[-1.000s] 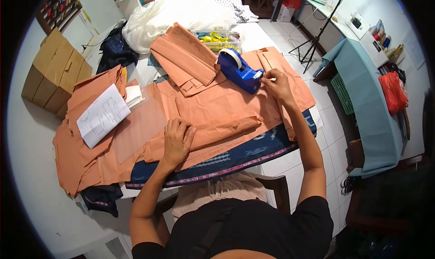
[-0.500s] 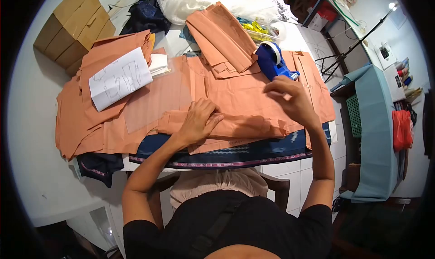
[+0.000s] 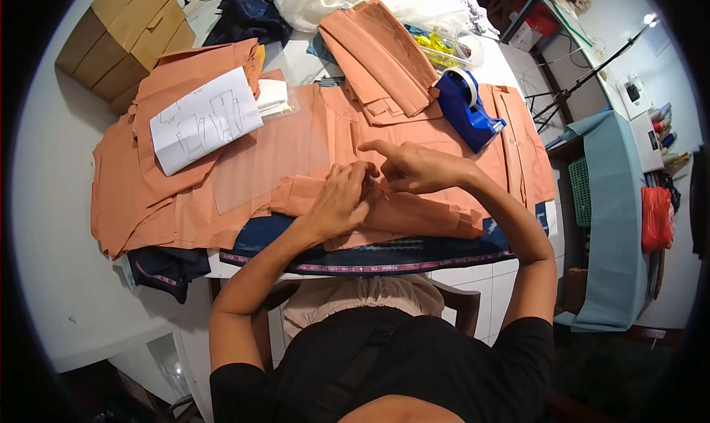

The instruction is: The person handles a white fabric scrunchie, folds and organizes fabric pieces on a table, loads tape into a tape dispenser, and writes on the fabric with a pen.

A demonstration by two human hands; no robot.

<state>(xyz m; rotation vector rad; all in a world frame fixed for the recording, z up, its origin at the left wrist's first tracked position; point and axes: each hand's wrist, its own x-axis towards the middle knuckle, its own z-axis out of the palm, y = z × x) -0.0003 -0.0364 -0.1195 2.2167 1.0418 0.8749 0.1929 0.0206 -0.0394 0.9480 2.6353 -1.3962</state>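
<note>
A folded bundle of orange-brown pattern paper (image 3: 429, 214) lies along the near side of the table. My left hand (image 3: 342, 200) grips its upper edge, thumb toward me and fingers curled over. My right hand (image 3: 421, 168) meets the left fingertips there, its index finger stretched out and its other fingertips pinched low on the paper. A faint glint between the fingertips looks like a short piece of clear tape, mostly hidden. Beyond my right hand stands a blue tape dispenser (image 3: 467, 120) on larger paper sheets.
At left, a white sheet with drawn pattern shapes (image 3: 205, 120) lies on stacked orange-brown paper. More folded paper (image 3: 379, 57) is at the back. Dark blue fabric (image 3: 296, 254) lies under the bundle along the front edge. Cardboard boxes (image 3: 126, 38) stand back left.
My right hand has moved left and down from beside the tape dispenser to the bundle's upper edge, meeting my left hand. The left fingers have curled; the camera view has shifted slightly.
</note>
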